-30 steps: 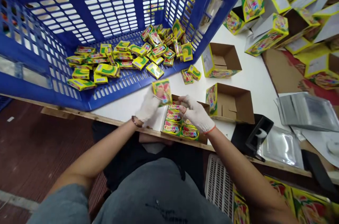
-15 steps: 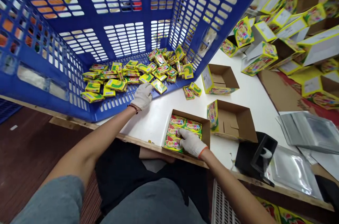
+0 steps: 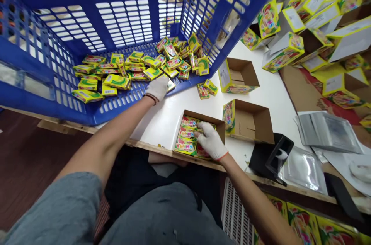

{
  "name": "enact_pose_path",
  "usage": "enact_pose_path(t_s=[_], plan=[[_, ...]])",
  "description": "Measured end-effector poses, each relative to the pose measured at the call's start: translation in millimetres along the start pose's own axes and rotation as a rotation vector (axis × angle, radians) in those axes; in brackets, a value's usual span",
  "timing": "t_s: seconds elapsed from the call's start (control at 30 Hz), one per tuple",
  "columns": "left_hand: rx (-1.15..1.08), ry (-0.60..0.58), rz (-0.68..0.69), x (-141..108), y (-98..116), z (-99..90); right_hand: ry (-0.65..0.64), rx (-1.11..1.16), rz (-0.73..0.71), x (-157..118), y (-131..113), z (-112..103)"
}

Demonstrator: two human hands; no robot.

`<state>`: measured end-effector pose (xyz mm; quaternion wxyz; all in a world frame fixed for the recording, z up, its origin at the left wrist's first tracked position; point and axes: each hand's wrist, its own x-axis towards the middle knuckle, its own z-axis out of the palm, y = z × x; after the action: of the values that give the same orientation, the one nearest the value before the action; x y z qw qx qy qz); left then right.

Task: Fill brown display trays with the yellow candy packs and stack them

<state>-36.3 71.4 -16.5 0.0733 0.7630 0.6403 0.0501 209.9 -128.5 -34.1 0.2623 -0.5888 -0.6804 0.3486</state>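
Observation:
My gloved left hand (image 3: 158, 88) reaches over the front edge of the blue crate (image 3: 116, 111), its fingers closed at a small yellow box (image 3: 171, 85). Several more small yellow-green boxes (image 3: 116, 81) lie heaped on the crate's floor. My gloved right hand (image 3: 211, 140) is over a shallow carton (image 3: 222, 125) that holds rows of small boxes (image 3: 186, 146). Its fingers are bent and touch the boxes; whether they hold one is hidden.
Two open brown cartons (image 3: 240, 79) (image 3: 253, 121) stand right of the crate, with two loose small boxes (image 3: 207, 88) nearby. A black holder (image 3: 272, 158), clear plastic trays (image 3: 327, 133) and piled yellow cartons (image 3: 290, 51) are farther right.
My left hand has moved right along the crate's edge onto a small box. My right hand has shifted slightly within the carton. The camera view has moved somewhat.

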Motion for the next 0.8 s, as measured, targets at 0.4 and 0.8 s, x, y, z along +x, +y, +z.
enact_pose_path(t_s=[0.4, 0.8], plan=[[-0.013, 0.004, 0.072, 7, 10, 3.5, 0.065, 0.007, -0.151, 14, -31, -12], [-0.796, 0.281, 0.246, -109, 19, -24.2, 0.140, 0.209, -0.039, 21, -52, -25]])
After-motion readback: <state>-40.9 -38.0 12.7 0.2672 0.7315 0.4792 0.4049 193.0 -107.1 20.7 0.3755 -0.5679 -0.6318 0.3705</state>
